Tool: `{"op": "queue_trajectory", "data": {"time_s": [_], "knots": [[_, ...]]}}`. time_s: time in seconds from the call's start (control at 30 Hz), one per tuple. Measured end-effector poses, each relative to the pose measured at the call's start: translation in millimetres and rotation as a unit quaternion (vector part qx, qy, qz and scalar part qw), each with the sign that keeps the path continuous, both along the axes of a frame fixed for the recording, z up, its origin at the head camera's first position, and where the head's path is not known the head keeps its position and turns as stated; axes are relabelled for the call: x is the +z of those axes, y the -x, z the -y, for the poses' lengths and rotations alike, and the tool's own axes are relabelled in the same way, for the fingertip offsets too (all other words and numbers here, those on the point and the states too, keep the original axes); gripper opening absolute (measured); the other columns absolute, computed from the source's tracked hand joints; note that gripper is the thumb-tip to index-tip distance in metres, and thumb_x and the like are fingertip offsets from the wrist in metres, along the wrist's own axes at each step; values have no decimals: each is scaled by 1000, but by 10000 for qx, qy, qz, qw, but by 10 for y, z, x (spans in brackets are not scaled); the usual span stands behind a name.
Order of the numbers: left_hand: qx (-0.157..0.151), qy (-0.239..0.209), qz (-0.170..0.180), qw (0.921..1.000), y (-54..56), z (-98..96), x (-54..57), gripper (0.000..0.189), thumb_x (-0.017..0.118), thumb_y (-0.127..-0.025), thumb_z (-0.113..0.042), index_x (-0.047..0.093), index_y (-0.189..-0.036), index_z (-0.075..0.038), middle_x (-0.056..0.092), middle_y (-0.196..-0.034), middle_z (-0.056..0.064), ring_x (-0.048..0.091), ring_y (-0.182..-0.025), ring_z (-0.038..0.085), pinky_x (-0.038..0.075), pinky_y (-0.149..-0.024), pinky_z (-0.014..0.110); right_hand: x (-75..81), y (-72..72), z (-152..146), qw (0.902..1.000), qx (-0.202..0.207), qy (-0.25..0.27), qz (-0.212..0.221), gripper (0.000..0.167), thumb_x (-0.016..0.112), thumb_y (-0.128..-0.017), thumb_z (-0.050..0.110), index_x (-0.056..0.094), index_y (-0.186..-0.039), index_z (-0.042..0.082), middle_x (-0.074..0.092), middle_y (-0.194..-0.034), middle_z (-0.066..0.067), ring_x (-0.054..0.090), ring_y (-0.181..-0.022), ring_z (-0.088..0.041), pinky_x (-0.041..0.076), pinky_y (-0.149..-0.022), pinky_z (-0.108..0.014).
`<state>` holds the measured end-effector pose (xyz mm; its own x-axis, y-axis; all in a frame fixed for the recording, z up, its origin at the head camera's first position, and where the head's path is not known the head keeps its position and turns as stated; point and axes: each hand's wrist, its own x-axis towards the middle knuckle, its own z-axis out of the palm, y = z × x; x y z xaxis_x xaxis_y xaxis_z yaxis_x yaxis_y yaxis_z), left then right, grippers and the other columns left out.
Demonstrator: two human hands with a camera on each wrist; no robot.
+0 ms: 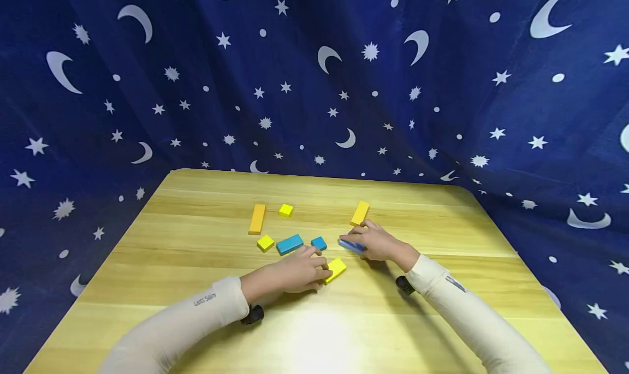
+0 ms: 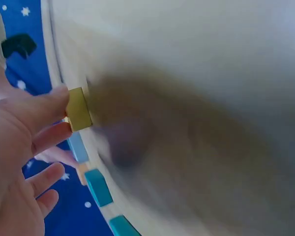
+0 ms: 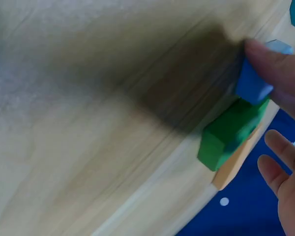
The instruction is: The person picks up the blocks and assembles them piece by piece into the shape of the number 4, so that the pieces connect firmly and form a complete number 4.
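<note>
My left hand (image 1: 297, 271) pinches a yellow block (image 1: 336, 270) between thumb and index finger, low over the table. In the left wrist view the same yellow block (image 2: 79, 110) shows at the fingertips, the other fingers loosely bent. My right hand (image 1: 380, 244) grips a light blue block (image 1: 351, 246) by thumb and fingers. The right wrist view shows the thumb against this blue block (image 3: 253, 83), which stands close to a green block (image 3: 232, 132). That green block is hidden behind the right hand in the head view. Beyond that hand lies an orange block (image 1: 360, 212).
Left of centre lie a long orange block (image 1: 257, 219), two small yellow blocks (image 1: 286, 210), a teal block (image 1: 290, 244) and a small teal block (image 1: 319, 243). A star-patterned blue curtain (image 1: 295, 112) hangs behind the wooden table (image 1: 196, 199).
</note>
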<state>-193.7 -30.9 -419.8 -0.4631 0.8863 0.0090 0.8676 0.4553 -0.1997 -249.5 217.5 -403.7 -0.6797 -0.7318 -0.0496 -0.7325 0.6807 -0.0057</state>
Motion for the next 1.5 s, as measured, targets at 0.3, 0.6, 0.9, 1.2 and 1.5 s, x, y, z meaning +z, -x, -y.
{"op": "queue_trajectory", "data": {"time_s": [0.3,0.6,0.9,1.2,1.5], "knots": [[-249,-483,-588,9968,-325,57,-37,30,63,-83,-37,64,-113,-30,57,-98,-10,49,-99,12,42,-85,26,48,-50,121,9989,-370,-26,302,68,78,-66,39,57,-125,11,61,-100,-3,41,-86,-18,36,-71,-31],[-44,-1272,-882,9879,-563,-66,-151,15,61,-86,-22,72,-96,-24,58,-83,-8,53,-87,10,44,-82,25,89,-119,198,9989,-273,-120,365,68,73,-71,43,56,-124,3,57,-86,-2,33,-75,-14,26,-63,-24],[32,-1459,-798,9861,-575,-94,-166,14,63,-84,-15,74,-91,-20,50,-73,-7,41,-61,4,41,-58,16,77,-184,264,9999,-34,-108,64,66,71,-70,44,60,-118,1,58,-83,-2,35,-71,-12,27,-61,-22],[103,-943,-712,9929,-594,-24,-134,15,60,-87,-18,72,-96,-20,65,-103,-2,64,-84,6,52,-67,18,-3,-286,411,9993,268,242,62,65,72,-69,44,62,-116,-1,57,-77,-1,31,-65,-11,23,-58,-20],[31,-1071,-935,9898,-511,64,-114,11,67,-80,-32,71,-87,-25,67,-99,-8,61,-94,10,49,-82,24,-23,-249,558,9972,518,406,348,60,67,-77,40,59,-119,-1,57,-78,0,34,-66,-9,25,-57,-18]]}}
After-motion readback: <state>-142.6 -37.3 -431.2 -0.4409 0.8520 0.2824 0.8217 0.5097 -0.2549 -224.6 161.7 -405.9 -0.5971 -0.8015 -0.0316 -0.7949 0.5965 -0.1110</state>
